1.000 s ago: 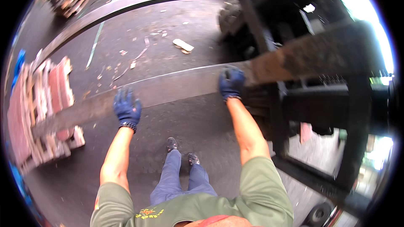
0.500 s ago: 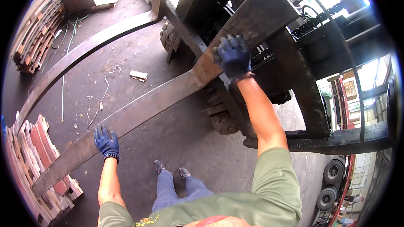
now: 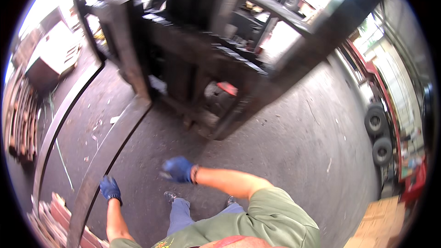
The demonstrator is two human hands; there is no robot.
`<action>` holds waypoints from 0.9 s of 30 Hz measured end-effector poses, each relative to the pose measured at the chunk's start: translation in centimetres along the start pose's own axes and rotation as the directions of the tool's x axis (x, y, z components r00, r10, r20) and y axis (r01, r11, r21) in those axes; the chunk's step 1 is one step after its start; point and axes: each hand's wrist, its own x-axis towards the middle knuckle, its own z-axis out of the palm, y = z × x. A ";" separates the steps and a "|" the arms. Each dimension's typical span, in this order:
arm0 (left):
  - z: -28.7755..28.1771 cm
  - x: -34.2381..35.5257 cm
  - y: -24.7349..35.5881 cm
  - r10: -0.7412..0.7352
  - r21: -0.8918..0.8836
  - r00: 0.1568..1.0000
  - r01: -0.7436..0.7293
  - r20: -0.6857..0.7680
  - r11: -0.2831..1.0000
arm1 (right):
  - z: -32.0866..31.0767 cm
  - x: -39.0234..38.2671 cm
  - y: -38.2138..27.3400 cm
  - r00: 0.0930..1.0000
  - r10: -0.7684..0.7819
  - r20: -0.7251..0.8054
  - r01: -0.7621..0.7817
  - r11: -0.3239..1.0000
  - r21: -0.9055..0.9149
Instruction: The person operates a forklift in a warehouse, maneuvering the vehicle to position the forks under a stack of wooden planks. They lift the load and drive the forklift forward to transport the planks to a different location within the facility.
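Observation:
A long, flat steel forklift fork (image 3: 108,151) runs from the lower left up to the dark forklift carriage (image 3: 183,55). My left hand (image 3: 110,189), in a dark blue glove, is at the near edge of this fork, its fingertips against the metal. Those fingers look laid on the edge, not wrapped around it. My right hand (image 3: 179,170), gloved in blue as well, hangs over the floor in front of my body, apart from the fork. Motion smears its fingers. A second fork (image 3: 59,119) lies farther left, roughly alongside the first.
Stacked wooden pallets (image 3: 20,110) stand at the far left, with more pallet boards (image 3: 59,216) under the fork tips. Pale strapping (image 3: 63,165) trails over the floor. Truck wheels (image 3: 379,133) and cardboard boxes (image 3: 376,222) are on the right.
My right hand has left the upright shank of the near fork and come down toward my body. My view has turned right, and my left hand remains by the fork.

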 end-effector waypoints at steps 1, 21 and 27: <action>1.6 -1.1 -0.4 0.125 0.172 0.964 -0.168 0.236 0.971 | 1.0 -7.1 1.5 0.997 0.044 0.056 -0.050 0.994 0.100; -7.2 -12.7 60.6 0.572 -0.778 0.672 0.009 0.470 0.628 | -18.3 -60.0 29.0 -0.063 0.998 -0.007 -0.909 -0.055 0.413; -3.8 -2.4 76.0 0.543 -0.928 0.808 0.008 0.226 0.374 | -27.5 -53.0 39.5 0.098 0.994 -0.057 -0.947 0.111 0.303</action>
